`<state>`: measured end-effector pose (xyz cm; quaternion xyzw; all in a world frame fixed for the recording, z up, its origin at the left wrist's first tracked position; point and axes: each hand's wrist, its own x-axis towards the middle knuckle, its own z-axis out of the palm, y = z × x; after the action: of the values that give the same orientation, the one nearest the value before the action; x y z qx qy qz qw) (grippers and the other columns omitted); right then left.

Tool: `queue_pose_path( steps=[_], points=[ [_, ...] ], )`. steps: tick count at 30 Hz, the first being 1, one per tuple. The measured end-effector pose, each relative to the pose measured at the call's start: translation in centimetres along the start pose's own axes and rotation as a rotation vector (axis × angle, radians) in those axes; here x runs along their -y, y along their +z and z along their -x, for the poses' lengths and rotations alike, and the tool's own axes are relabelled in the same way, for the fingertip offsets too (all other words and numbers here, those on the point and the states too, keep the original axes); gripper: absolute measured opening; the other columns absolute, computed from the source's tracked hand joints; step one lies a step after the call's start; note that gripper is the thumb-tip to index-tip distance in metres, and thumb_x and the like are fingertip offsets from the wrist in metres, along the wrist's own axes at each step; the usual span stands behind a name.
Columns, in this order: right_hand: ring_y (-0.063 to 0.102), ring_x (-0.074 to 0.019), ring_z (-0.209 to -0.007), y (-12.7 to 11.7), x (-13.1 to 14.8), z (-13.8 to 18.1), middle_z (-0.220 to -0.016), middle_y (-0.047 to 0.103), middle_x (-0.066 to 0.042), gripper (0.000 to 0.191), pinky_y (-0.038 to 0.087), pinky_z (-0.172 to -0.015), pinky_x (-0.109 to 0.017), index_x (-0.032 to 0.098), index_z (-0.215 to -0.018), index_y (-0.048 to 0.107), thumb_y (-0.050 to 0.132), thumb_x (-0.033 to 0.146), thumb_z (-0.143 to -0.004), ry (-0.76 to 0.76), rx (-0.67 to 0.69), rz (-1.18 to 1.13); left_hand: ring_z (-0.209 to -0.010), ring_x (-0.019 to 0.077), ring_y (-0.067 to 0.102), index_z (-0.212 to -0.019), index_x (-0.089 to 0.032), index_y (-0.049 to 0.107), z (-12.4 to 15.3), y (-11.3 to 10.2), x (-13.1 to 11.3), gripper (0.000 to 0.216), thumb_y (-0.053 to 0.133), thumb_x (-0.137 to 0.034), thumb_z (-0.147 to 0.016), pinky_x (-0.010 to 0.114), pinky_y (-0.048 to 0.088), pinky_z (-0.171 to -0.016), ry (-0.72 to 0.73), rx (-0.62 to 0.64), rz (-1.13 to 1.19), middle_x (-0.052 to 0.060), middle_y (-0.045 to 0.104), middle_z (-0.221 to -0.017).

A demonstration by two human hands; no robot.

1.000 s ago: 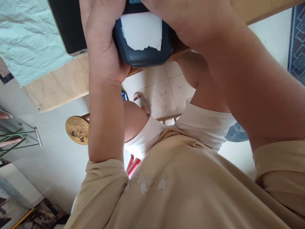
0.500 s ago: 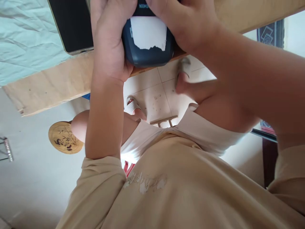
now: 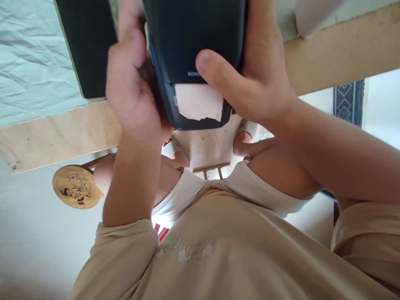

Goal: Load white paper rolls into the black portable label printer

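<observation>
Printer (image 3: 187,41) fills the top centre of the frame, held up between both hands, with its long axis running nearly straight up and down the picture. Its rounded end, where the paper (image 3: 200,102) shows, points down the frame toward the wearer's lap; the far end is cut off by the upper edge.

The right hand (image 3: 262,83) grips the right side, thumb pressed flat on the top face, its other fingers out of sight. The left hand (image 3: 134,96) cups the left side, slightly blurred; its fingers are hidden, so I cannot tell how firmly it closes. Small lettering on the casing is partly covered by the right thumb and hard to read.

The casing is smooth, black to dark blue, and narrows toward the lower end. The paper is whitish with a ragged lower edge. At upper left, a dark phone (image 3: 87,46), also cut off, lies beside a pale green cloth (image 3: 31,62).
</observation>
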<state>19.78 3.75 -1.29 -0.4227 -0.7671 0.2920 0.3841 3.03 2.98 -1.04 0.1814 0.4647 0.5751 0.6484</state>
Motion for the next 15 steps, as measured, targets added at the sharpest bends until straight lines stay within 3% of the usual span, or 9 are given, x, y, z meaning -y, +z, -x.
queue_pose_path(
  steps=[4, 8, 12, 15],
  points=[
    [0.053, -0.0124, -0.136, -0.2, 0.1, -0.2, -0.146, 0.046, -0.013, 0.072, 0.046, -0.123, -0.028, 0.002, -0.141, 0.035, 0.051, 0.054, -0.095, -0.055, 0.008, -0.042, -0.163, 0.0401, 0.022, -0.161, -0.035, 0.028, -0.5, -0.9, -0.6, 0.066, 0.02, -0.069, -0.105, 0.065, 0.039, -0.128, 0.044, 0.024, 0.002, 0.0, 0.045, -0.161],
    [0.054, -0.0127, -0.126, -0.5, -0.2, -0.2, -0.137, 0.046, -0.009, 0.063, 0.05, -0.115, -0.031, 0.013, -0.135, 0.037, 0.055, 0.055, -0.092, -0.058, 0.005, -0.109, -0.16, 0.037, 0.034, -0.145, -0.027, 0.05, -0.3, -1.1, -0.6, 0.059, 0.033, -0.066, -0.105, 0.064, 0.043, -0.126, 0.072, 0.061, -0.028, 0.004, 0.058, -0.15],
    [0.05, -0.0156, -0.138, -0.2, -0.6, -0.4, -0.146, 0.041, -0.014, 0.067, 0.045, -0.126, -0.034, 0.011, -0.136, 0.031, 0.056, 0.054, -0.091, -0.108, 0.013, -0.169, -0.157, 0.0342, 0.04, -0.112, -0.019, 0.07, 0.4, -1.4, -0.1, 0.039, 0.044, -0.047, -0.108, 0.057, 0.043, -0.128, 0.153, 0.32, -0.08, 0.007, 0.069, -0.136],
    [0.045, -0.0146, -0.145, 0.1, -0.6, -0.4, -0.151, 0.038, -0.013, 0.069, 0.04, -0.131, -0.034, 0.013, -0.139, 0.027, 0.056, 0.055, -0.092, -0.137, -0.002, -0.197, -0.157, 0.0292, 0.041, -0.113, -0.019, 0.072, 0.7, -1.4, -0.2, 0.033, 0.047, -0.041, -0.106, 0.049, 0.04, -0.13, 0.188, 0.448, -0.066, 0.007, 0.074, -0.127]
  ],
)
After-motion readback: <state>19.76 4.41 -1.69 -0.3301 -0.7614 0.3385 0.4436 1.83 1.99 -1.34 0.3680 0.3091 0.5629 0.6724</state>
